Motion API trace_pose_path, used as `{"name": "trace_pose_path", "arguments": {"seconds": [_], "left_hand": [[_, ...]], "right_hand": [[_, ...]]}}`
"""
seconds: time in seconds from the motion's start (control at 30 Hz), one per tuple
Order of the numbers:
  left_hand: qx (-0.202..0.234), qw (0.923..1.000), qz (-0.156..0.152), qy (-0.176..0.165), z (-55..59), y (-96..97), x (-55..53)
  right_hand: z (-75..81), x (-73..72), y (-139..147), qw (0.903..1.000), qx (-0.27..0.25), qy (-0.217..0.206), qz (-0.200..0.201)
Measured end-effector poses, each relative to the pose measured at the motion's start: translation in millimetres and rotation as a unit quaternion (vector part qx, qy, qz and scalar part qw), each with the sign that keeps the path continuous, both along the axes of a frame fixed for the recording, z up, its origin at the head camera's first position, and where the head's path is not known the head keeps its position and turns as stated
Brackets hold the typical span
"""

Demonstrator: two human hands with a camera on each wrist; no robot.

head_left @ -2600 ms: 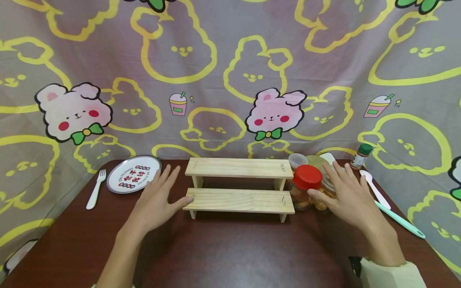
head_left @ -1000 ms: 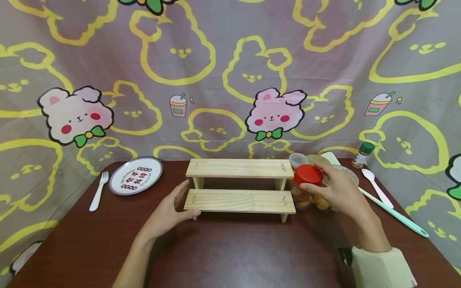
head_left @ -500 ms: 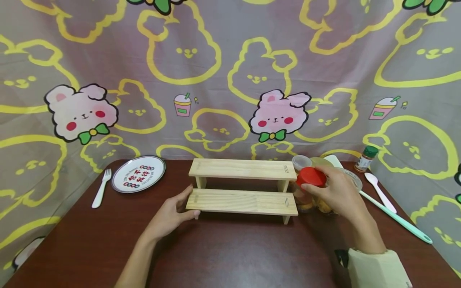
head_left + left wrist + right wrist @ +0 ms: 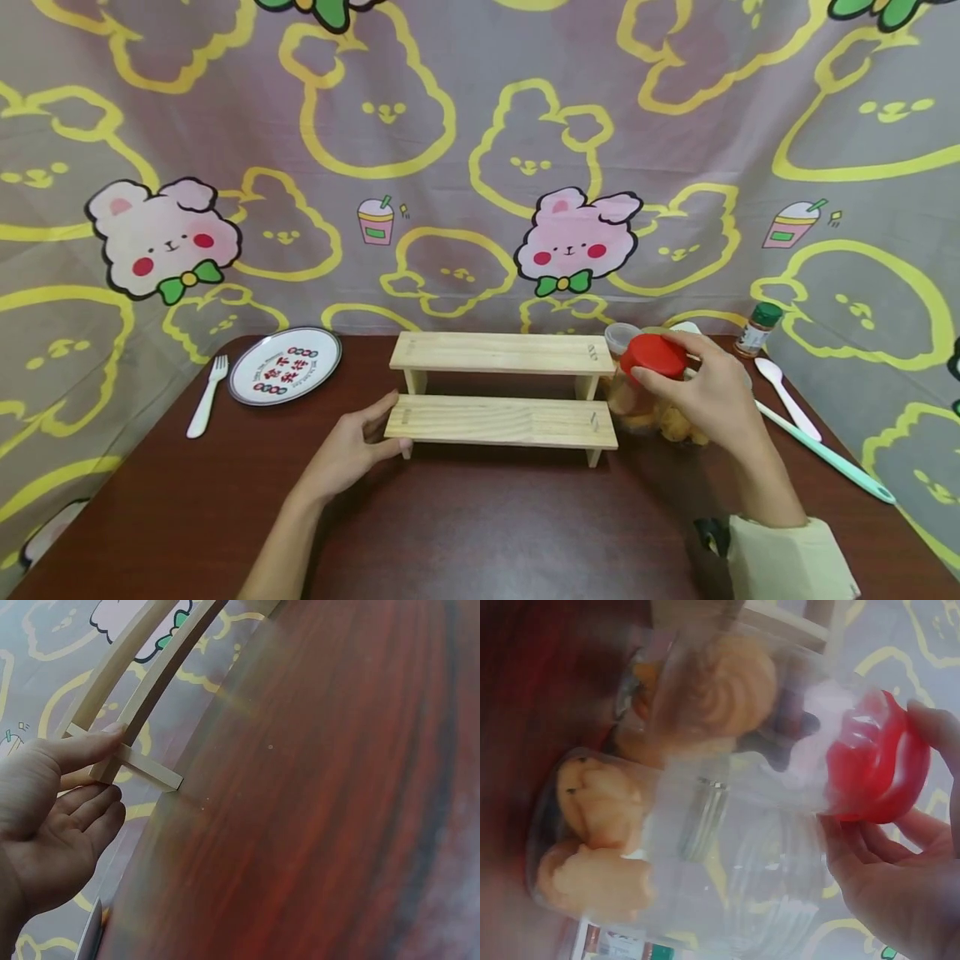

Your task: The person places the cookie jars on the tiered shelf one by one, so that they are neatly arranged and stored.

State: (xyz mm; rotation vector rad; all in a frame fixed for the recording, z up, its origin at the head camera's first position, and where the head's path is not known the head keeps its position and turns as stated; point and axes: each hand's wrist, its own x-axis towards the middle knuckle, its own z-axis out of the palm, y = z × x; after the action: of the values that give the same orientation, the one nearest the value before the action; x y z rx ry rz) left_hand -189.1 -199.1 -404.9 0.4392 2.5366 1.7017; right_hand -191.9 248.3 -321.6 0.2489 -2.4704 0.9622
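My right hand (image 4: 716,396) grips the red lid (image 4: 654,358) of a clear jar (image 4: 628,402) just right of a two-step wooden rack (image 4: 501,421). In the right wrist view, swirled cookies (image 4: 735,686) show through the jar wall, and the fingers curve round the red lid (image 4: 881,765). A second clear jar of cookies (image 4: 600,847) stands close beside it. At the rack's left end, my left hand (image 4: 348,450) pinches the lower board. The left wrist view has the thumb on the board's edge (image 4: 165,671) and the other fingers curled behind it.
A printed white plate (image 4: 285,367) and a white fork (image 4: 206,396) lie at the left. On the right are a green-capped spice bottle (image 4: 757,329), a white spoon (image 4: 787,400) and a mint-green handle (image 4: 832,458). A small clear tub (image 4: 621,337) stands behind the jar. A patterned curtain (image 4: 465,150) closes off the back.
My right hand has come down to the red lid and taken hold; the lid now sits slightly higher. My left hand has moved in from above the plate to the rack's end.
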Motion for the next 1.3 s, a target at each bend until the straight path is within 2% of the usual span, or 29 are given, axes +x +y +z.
{"name": "trace_pose_path", "arguments": {"seconds": [0.2, 0.47, 0.73, 1.03, 1.17, 1.3], "left_hand": [[-0.001, 1.0, 0.001, 0.006, 2.5, -0.5, 1.0], [0.005, 0.9999, 0.009, 0.006, 2.4, -0.6, 1.6], [0.054, 0.9984, 0.009, -0.012, -1.9, -2.6, 0.4], [0.071, 0.9973, 0.006, -0.013, -2.2, -3.5, -1.4], [0.07, 0.9974, 0.006, -0.014, -2.0, -3.7, -1.3], [0.07, 0.9974, 0.01, -0.015, -1.8, -3.8, -0.8]], "right_hand": [[12.0, 4.0, -2, 0.9985, -0.047, 0.026, -0.007], [22.2, 8.4, -5, 0.9964, -0.052, 0.066, -0.001], [35.8, 13.9, -14, 0.9923, -0.079, 0.095, 0.01], [41.4, 13.0, -25, 0.9891, -0.123, 0.07, 0.039], [43.9, 12.3, -33, 0.9832, -0.163, 0.048, 0.067], [47.1, 12.5, -45, 0.9724, -0.213, 0.011, 0.094]]}}
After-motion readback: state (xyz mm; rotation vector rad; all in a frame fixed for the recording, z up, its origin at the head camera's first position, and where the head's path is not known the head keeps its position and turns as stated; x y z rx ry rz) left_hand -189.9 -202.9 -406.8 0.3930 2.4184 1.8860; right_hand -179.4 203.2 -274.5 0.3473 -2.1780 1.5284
